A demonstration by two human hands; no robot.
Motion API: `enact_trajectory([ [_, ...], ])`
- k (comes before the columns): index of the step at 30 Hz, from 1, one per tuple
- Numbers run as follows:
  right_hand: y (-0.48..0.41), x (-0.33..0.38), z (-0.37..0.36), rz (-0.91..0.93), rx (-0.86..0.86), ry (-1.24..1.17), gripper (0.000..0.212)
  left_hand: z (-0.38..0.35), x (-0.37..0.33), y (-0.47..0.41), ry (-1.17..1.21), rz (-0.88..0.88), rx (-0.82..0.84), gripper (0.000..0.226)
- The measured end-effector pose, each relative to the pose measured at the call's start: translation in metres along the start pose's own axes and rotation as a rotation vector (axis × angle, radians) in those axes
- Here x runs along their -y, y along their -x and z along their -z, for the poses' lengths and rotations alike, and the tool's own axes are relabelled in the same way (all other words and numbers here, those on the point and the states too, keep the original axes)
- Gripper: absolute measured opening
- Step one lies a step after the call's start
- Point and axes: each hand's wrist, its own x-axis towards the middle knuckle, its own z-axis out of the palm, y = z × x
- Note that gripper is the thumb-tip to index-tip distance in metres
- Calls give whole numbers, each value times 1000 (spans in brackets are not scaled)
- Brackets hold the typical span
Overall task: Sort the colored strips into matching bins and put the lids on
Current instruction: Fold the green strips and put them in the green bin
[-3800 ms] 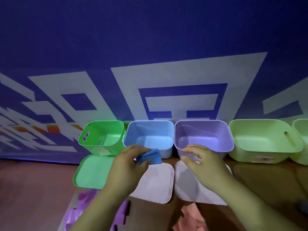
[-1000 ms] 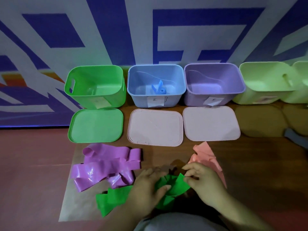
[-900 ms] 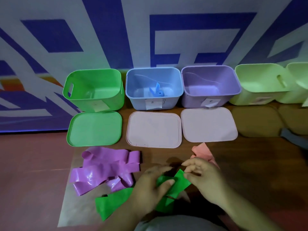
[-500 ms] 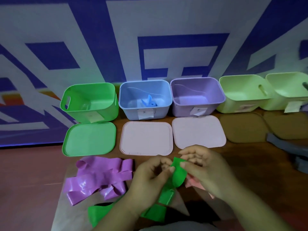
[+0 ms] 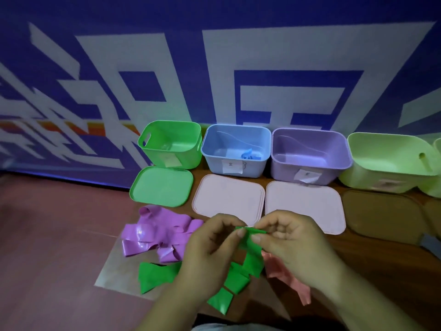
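Lifted off the paper since a second ago, the green strip (image 5: 249, 242) now hangs between the two hands in the lower centre of the frame. The left hand (image 5: 210, 247) and right hand (image 5: 293, 244) each pinch its top end, fingers curled and clamped on it with the thumbs, and its creased tail trails down toward the bottom edge. A further green length lies flat at lower left; I cannot tell whether it is joined to the held one.

A dark brown wooden tabletop (image 5: 381, 259) carries a tan paper sheet (image 5: 114, 271), set against a wall (image 5: 214, 68) painted in blue and white blocks. Along that wall stand a green bin (image 5: 188, 158), a blue bin (image 5: 214, 163) holding a curled blue strip (image 5: 248, 156), a purple bin (image 5: 286, 170) and pale green bins (image 5: 381, 180) at the right edge. All are smooth plastic with rounded corners. Flat in front lie a green lid (image 5: 162, 186), two pale pink lids (image 5: 229, 197) and brown lids (image 5: 379, 216).

Glossy purple strips (image 5: 155, 232) sit heaped at centre left; a matte pink strip (image 5: 286, 275) shows under the right hand
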Motion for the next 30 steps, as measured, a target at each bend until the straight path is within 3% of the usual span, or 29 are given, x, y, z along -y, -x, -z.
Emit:
enact_trajectory([
  [5, -4, -13, -11, -8, -15, 31, 18, 33, 9, 1, 17, 58, -179, 2],
  [10, -19, -60, -25, -125, -21, 225, 16, 91, 26, -3, -15, 145, -298, 13],
  [17, -33, -152, -73, -344, -57, 524, 20, 166, 57, -10, -135, 288, -236, 11],
  [19, -33, -174, -82, -428, -79, 732, 19, 183, 71, -11, -203, 308, -196, 16],
  [22, -29, -191, -87, -527, -169, 1020, 45, 197, 80, -12, -273, 324, -119, 18],
  [30, -19, -202, -102, -644, -372, 680, 42, 204, 89, -30, -233, 352, 39, 15],
])
